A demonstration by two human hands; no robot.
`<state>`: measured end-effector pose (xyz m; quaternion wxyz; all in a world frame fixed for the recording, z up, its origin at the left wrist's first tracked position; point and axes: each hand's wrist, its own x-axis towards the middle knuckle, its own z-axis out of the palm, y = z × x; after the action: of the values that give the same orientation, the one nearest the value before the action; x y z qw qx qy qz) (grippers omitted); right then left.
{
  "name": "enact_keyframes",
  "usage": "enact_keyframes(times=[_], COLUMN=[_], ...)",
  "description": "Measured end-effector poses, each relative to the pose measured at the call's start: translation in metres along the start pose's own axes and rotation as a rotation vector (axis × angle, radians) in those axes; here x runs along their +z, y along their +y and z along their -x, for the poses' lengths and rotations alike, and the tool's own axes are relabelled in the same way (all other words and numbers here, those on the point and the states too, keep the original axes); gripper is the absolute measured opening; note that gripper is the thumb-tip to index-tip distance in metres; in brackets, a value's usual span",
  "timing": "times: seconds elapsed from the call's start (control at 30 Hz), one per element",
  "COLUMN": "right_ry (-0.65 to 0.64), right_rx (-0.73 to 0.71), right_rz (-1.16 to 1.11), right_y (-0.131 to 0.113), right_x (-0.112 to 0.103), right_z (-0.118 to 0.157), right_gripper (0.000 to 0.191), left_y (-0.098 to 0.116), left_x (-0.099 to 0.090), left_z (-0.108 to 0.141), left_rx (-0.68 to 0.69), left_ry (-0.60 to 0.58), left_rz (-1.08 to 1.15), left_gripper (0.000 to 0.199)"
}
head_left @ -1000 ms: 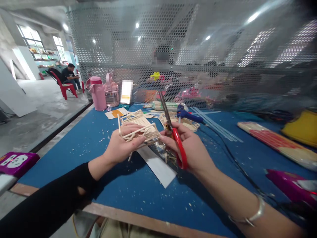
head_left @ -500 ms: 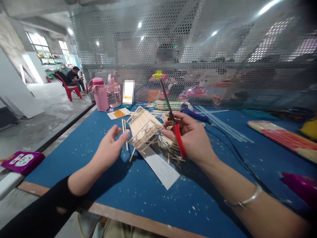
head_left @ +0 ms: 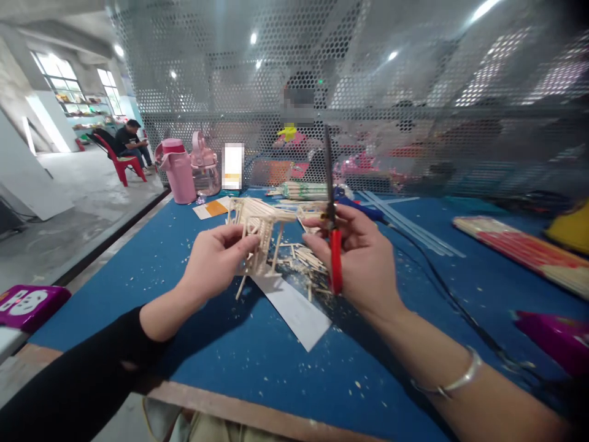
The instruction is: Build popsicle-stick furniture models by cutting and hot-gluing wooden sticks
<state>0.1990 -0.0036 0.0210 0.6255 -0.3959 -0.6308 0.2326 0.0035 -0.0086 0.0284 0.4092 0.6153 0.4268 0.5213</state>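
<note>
My left hand (head_left: 216, 255) pinches the near side of a small model built from thin wooden sticks (head_left: 262, 236), held tilted above the blue table. My right hand (head_left: 363, 255) holds red-handled scissors (head_left: 336, 261), their dark blades pointing up. The right thumb and fingertips are just right of the model, apart from it. Below lie a pile of cut stick pieces (head_left: 310, 258) and a white paper strip (head_left: 294, 316). Part of the model is hidden behind the left fingers.
A blue glue gun (head_left: 361, 207) with a black cord lies behind my right hand. Pink bottles (head_left: 178, 175) and a phone (head_left: 232, 166) stand at the back left. Stick packs lie at the back and right (head_left: 519, 248). A purple power strip (head_left: 32, 307) sits at left. Perforated metal (head_left: 207, 92) rises behind.
My left hand has closed on the stick model, which has turned and tipped. My right hand has come off the model's edge, and the scissors have swung more upright.
</note>
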Motion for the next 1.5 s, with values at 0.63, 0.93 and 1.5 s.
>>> enact_keyframes(times=[0.63,0.93,1.5], right_ry=[-0.128,-0.080,-0.204], right_rx=[-0.062,-0.269,-0.784], right_rz=[0.235,0.462,0.953], right_y=[-0.001,0.004,0.013], right_x=[0.010,-0.011,-0.037], right_z=[0.027,0.015,-0.004], right_gripper=[0.036,0.033,0.038], left_y=[-0.001,0.001,0.002], left_x=[0.006,0.005,0.002], left_z=[0.013,0.011,0.011], left_rx=[-0.040,-0.095,-0.184], left_ry=[-0.085,-0.074,-0.049], left_rz=[0.627,0.639,0.587], left_gripper=[0.030,0.027,0.022])
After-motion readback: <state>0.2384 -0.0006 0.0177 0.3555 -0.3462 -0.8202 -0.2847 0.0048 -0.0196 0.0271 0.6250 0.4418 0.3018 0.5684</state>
